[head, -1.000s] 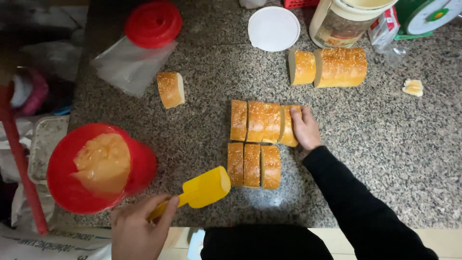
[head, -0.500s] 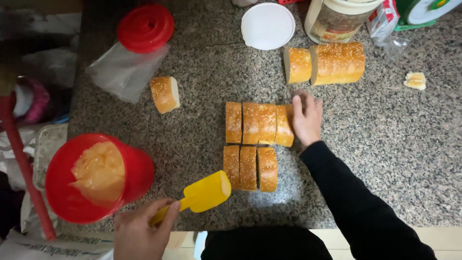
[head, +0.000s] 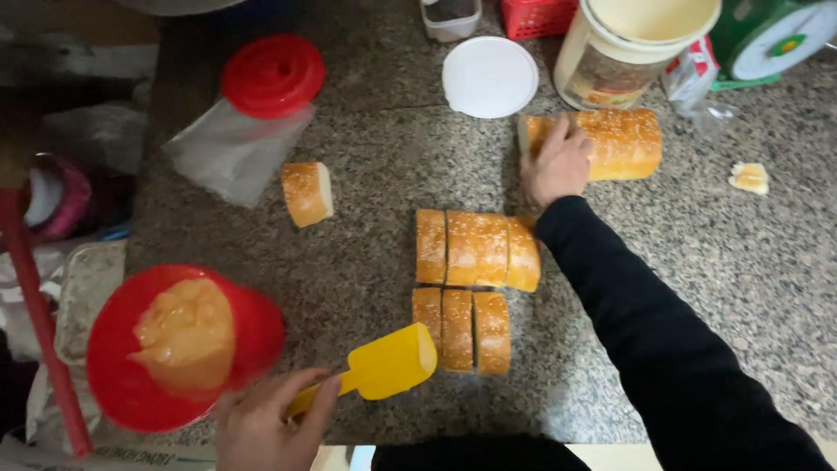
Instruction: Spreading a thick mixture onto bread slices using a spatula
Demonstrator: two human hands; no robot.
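Observation:
My right hand reaches across the granite counter and rests on the bread slice at the left end of a sesame loaf piece. My left hand grips the handle of a yellow spatula near the counter's front edge. Two rows of cut bread slices lie between the hands: an upper row and a lower row. A single slice lies apart at the left. A red bowl with yellowish spread sits beside my left hand.
A red lid lies on a clear plastic bag at the back left. A white lid, a cream tub, a green kitchen scale and a red basket line the back. A bread scrap lies at right.
My right hand has left the upper row of slices and moved back to the loaf piece. My left hand and the spatula have stayed roughly in place.

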